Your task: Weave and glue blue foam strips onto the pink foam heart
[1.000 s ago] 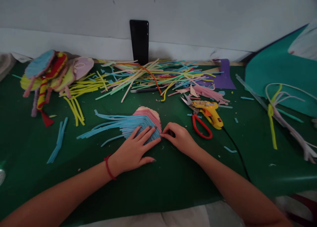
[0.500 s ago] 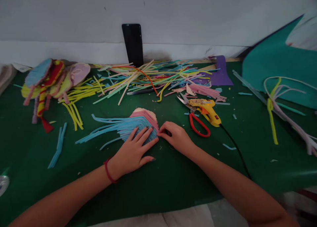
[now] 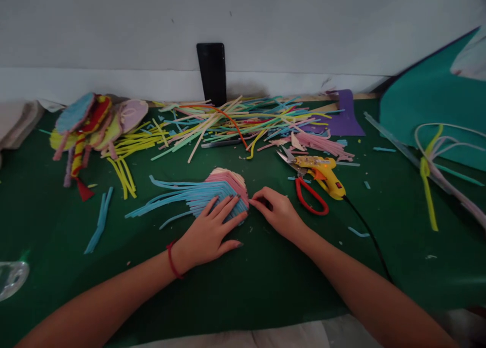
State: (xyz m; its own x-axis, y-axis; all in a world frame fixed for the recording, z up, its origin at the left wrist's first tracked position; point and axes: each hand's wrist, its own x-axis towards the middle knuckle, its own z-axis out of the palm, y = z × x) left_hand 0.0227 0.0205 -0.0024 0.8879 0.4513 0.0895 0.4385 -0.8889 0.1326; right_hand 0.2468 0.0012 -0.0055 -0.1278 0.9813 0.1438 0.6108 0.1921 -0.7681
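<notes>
1 LH [image 3: 208, 234] on strip pc [image 3: 203, 192], RH [image 3: 279, 212] pinching edge

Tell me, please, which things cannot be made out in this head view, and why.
Head view, covered by the left hand: part of the blue-and-pink pipe-cleaner piece.
Head view, too small: whether the grip of the right hand holds anything.
Head view, hidden behind the right forearm: where the glue gun cord ends.
Head view, cut off by the left edge: the clear object.
</notes>
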